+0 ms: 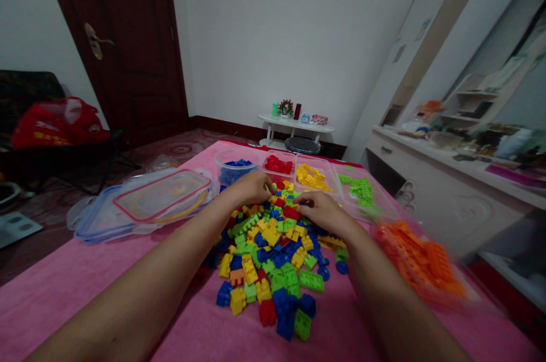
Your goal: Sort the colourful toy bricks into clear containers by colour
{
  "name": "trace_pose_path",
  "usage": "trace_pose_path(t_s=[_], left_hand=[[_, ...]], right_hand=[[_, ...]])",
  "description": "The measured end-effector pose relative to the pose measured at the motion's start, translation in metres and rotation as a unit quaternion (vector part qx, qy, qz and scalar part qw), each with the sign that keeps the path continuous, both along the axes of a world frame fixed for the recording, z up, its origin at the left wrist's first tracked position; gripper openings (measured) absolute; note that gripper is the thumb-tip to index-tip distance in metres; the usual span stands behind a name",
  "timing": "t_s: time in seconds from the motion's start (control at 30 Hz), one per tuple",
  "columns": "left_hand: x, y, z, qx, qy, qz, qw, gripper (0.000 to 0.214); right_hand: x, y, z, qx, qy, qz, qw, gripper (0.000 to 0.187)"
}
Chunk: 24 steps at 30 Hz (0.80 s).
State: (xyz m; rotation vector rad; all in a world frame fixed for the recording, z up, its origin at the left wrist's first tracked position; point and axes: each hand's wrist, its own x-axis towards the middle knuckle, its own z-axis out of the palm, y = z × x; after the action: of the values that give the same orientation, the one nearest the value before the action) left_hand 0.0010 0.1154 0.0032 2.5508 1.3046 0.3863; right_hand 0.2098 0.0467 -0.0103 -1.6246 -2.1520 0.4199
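A heap of mixed plastic bricks (273, 259) in yellow, green, blue and red lies on the pink cloth (77, 288). My left hand (251, 187) rests on the far edge of the heap, fingers curled down into the bricks. My right hand (322, 211) lies on the heap's far right side, fingers bent over a red brick (291, 213). What either hand grips is hidden under the fingers. Behind the heap stand clear tubs: blue bricks (237, 165), red bricks (278, 165), yellow bricks (313, 177), green bricks (360, 187).
A tub of orange bricks (420, 257) sits at the right edge. Stacked clear lids (149, 200) lie at the left. Beyond are a small white table (296, 123), a dark door (128, 44) and a desk (447, 180) at the right.
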Motion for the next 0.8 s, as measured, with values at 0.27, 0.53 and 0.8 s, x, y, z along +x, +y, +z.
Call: trace_pose_path(t_s=[0.27, 0.53, 0.8], left_hand=[[0.001, 0.007, -0.004, -0.008, -0.080, -0.002, 0.997, 0.018], [-0.005, -0.011, 0.019, -0.194, -0.097, -0.161, 0.963, 0.015], [-0.004, -0.028, 0.032, -0.264, 0.016, -0.187, 0.946, 0.040]], right_hand=[[-0.002, -0.006, 0.013, 0.037, 0.028, -0.059, 0.997, 0.013], [-0.022, -0.025, 0.024, -0.017, -0.045, 0.060, 0.997, 0.028], [-0.027, -0.025, 0.018, -0.001, -0.119, 0.043, 0.992, 0.031]])
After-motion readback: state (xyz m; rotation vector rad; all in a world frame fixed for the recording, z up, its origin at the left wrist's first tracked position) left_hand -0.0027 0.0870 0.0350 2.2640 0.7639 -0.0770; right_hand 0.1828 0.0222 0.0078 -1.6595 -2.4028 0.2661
